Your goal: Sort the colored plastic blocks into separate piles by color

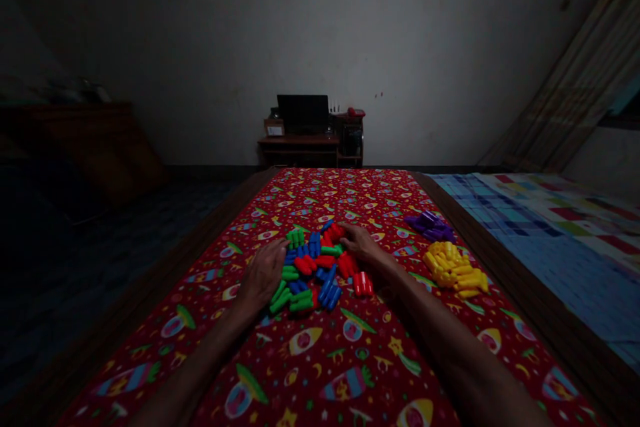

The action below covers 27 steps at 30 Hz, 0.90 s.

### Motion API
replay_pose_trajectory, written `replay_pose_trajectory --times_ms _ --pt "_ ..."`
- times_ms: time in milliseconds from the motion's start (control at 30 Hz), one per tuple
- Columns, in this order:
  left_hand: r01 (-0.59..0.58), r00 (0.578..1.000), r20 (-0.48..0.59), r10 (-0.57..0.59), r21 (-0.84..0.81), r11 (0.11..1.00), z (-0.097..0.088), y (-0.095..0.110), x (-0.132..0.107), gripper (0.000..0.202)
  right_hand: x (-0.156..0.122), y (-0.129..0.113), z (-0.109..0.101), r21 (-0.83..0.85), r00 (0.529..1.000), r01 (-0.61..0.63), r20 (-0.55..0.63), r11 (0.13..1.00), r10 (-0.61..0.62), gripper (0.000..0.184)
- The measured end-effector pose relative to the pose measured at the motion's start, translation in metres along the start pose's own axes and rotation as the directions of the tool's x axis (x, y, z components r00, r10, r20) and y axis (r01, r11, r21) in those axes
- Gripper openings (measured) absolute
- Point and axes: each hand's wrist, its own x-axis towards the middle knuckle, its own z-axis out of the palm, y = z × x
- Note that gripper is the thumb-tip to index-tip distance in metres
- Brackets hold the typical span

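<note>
Flanking a mixed pile of green, blue and red pieces (pixel 305 265) on red cloth (pixel 320 373); left hand (pixel 264 271) at its left edge, right hand (pixel 361 243) at its far right corner, both part-curled; can't tell if either grips anything; yellow pieces (pixel 445 263) off right, purple pieces (pixel 430 224) just beyond those.

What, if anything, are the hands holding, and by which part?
That cannot be told: the left hand and right hand flank the red, green and blue pieces, any grip hidden.
</note>
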Motion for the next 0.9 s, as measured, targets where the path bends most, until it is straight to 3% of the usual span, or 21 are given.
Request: replay_pose_trajectory --times_ms 167,267,333,500,633,767,833,900 --pt "0.129 0.991 0.051 -0.122 -0.168 0.977 0.008 -0.026 -0.002 0.059 0.011 -0.005 0.004 -0.118 0.997 -0.063 -0.047 0.991 0.058 0.047" --pt "0.136 0.990 0.056 -0.129 -0.174 0.975 0.010 -0.028 -0.003 0.056 0.016 -0.006 0.005 -0.154 0.997 -0.028 -0.075 0.988 0.016 0.034" --pt "0.135 0.991 0.047 -0.129 -0.164 0.977 0.010 -0.028 -0.002 0.056 0.018 -0.004 0.000 -0.190 0.988 -0.085 -0.141 0.978 0.058 0.028" --pt "0.122 0.992 0.057 -0.115 -0.142 0.982 0.010 -0.030 -0.001 0.056 0.016 0.019 -0.031 -0.229 0.893 -0.312 -0.403 0.922 0.202 0.031" --pt "0.126 0.991 0.059 -0.118 -0.148 0.981 0.009 -0.028 -0.001 0.058 0.010 0.046 -0.051 -0.107 0.825 -0.395 -0.479 0.913 0.300 0.040" --pt "0.122 0.992 0.052 -0.116 -0.145 0.982 0.009 -0.028 -0.001 0.056 0.010 0.053 -0.056 -0.164 0.755 -0.432 -0.604 0.887 0.256 0.037" --pt "0.107 0.993 0.057 -0.100 -0.134 0.985 0.008 -0.029 0.000 0.057 0.013 0.044 -0.058 -0.202 0.781 -0.390 -0.590 0.899 0.206 0.039" --pt "0.085 0.995 0.067 -0.078 -0.125 0.989 0.008 -0.031 0.001 0.056 0.016 0.030 -0.056 -0.241 0.886 -0.288 -0.435 0.927 0.162 0.035"
